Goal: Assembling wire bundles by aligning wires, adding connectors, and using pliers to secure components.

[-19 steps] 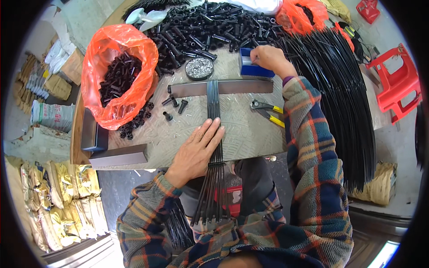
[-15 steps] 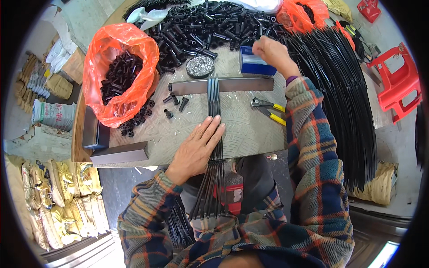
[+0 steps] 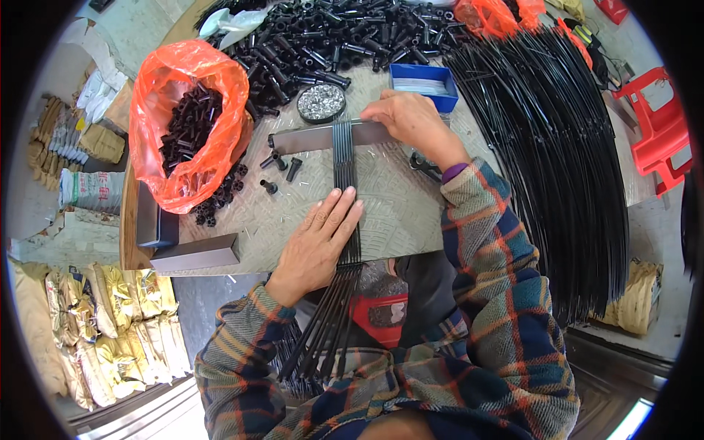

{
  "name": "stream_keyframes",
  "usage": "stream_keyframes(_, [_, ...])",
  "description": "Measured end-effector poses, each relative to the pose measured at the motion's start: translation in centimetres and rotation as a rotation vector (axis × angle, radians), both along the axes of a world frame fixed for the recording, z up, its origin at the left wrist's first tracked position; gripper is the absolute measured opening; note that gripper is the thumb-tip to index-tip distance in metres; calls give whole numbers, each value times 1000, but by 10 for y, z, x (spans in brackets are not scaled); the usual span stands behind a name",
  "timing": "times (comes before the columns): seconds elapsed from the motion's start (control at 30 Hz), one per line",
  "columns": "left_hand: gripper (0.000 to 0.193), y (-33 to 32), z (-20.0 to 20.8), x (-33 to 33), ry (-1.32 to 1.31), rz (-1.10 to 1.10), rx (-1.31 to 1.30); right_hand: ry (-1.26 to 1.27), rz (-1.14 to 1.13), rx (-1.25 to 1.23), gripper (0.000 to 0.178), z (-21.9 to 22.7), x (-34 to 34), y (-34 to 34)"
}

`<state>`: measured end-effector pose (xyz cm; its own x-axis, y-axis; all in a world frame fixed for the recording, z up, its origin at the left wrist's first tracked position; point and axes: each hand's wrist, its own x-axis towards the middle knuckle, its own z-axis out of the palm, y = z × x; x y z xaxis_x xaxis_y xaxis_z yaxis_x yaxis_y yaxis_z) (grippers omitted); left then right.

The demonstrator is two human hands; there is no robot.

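Observation:
My left hand point(image 3: 312, 246) lies flat, fingers stretched out, on a row of thin black rods point(image 3: 346, 172). The rods run side by side over a long dark metal bar point(image 3: 304, 139), and their near ends fan out past the table edge. Just right of the rods, over the bar, my right hand point(image 3: 416, 125) has its thumb and fingertips pinched together; whatever they hold is too small to make out. Behind it is a blue box point(image 3: 451, 104) with thin pale sticks inside. A round black dish of silvery bits point(image 3: 321, 103) stands behind the bar.
A red plastic bag point(image 3: 147, 147) of short black tubes stands at left, with a heap of black tubes point(image 3: 352, 33) at the back. Long black rods point(image 3: 557, 176) hang over the right side. Pliers point(image 3: 424, 165) are partly hidden by my right arm. A metal block point(image 3: 194, 253) lies front left.
My right hand has come from the blue box toward me and left, to the bar beside the rods. My left hand stays on the rods. The view has shifted slightly.

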<state>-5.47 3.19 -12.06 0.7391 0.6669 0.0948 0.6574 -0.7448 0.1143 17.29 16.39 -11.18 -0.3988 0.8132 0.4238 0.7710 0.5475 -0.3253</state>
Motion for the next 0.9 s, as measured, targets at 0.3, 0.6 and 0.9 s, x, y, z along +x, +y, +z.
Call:
stream_keyframes(0.3, [57,2,-2,3,-8,0,-28,-18,-46,22,14,-9,0,5])
stream_keyframes(0.6, [62,3,-1,6,-17,-11,-22,-41,-64,15,15,-8,1,5])
stream_keyframes(0.9, [72,1,2,5,-41,23,-71,-39,8,141,12,-12,-6,9])
